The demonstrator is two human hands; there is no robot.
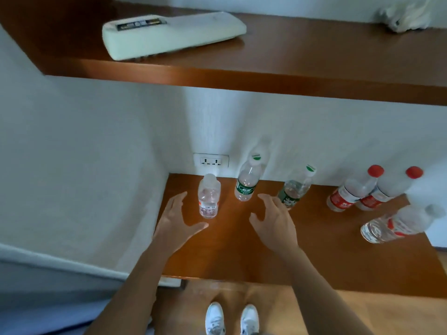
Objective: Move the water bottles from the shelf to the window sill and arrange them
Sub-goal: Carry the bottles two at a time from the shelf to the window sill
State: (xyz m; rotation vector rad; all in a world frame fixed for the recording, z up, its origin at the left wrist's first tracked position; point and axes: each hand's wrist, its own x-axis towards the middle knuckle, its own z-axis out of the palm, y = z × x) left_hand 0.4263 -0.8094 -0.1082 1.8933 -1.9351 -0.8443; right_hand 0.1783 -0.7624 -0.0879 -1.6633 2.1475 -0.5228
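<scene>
Six clear plastic water bottles standing upright on the lower brown wooden shelf, none yet lifted. At far left, near the wall corner, a short clear bottle with a pale cap and a barcode label. Just right of it, a taller clear bottle with a green label and white cap. Further right, a second green-labelled clear bottle with a green-and-white cap. Well to the right, two red-capped clear bottles with red labels, the left one touching or nearly touching the right one. Nearest on the right, a blurred clear bottle with a red-and-white label. Left hand spread wide, empty, palm turned inward, hovering just left of and nearer than the short bottle, thumb reaching toward its base without touching. Right hand likewise spread wide and empty, fingers curved, hovering near the base of the two green-labelled bottles, partly covering the second one's lower end. On the wall behind the short bottle, a white double power socket. Above, an upper brown wooden shelf carrying a white folded cushion-like pad with a dark label at left and a crumpled white cloth at far right. Below, white shoes on a wooden floor.
</scene>
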